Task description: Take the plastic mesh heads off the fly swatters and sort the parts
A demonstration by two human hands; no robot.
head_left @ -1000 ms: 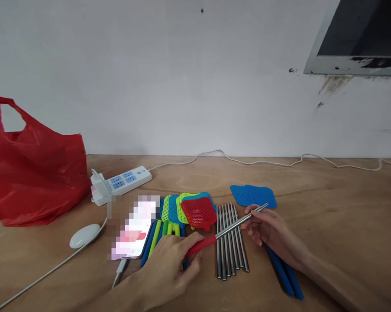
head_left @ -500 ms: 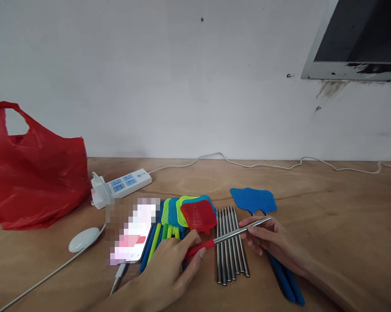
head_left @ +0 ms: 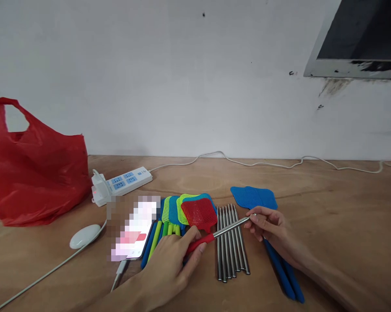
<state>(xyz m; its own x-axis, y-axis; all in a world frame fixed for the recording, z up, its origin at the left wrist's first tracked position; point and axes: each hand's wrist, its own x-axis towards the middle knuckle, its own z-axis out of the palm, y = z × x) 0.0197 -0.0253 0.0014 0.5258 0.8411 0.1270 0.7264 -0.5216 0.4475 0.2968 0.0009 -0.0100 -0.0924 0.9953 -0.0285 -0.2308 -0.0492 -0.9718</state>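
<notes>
My left hand point(head_left: 172, 262) is closed around a red handle point(head_left: 200, 243) with a metal rod point(head_left: 231, 227) coming out of it, pointing up and right. At the far end, my right hand point(head_left: 269, 227) pinches the rod's tip between thumb and fingers. Under the rod lies a row of several loose metal rods point(head_left: 227, 255). Left of them, fly swatter heads in red point(head_left: 200, 213), blue and yellow-green overlap in a fan. Several blue, green and yellow-green handles point(head_left: 154, 243) lie beside my left hand, partly hidden by it.
Two fly swatters with blue heads point(head_left: 255, 198) and blue handles point(head_left: 284, 275) lie at the right, partly behind my right hand. A lit phone point(head_left: 141, 236), a white power strip point(head_left: 130, 180), a white oval device point(head_left: 85, 236) with a cable and a red plastic bag point(head_left: 39, 173) occupy the left.
My right hand's fingers now grip near the rod's tip, which earlier stuck out past them. The metal showing beyond the red handle looks shorter. My left hand has hardly moved.
</notes>
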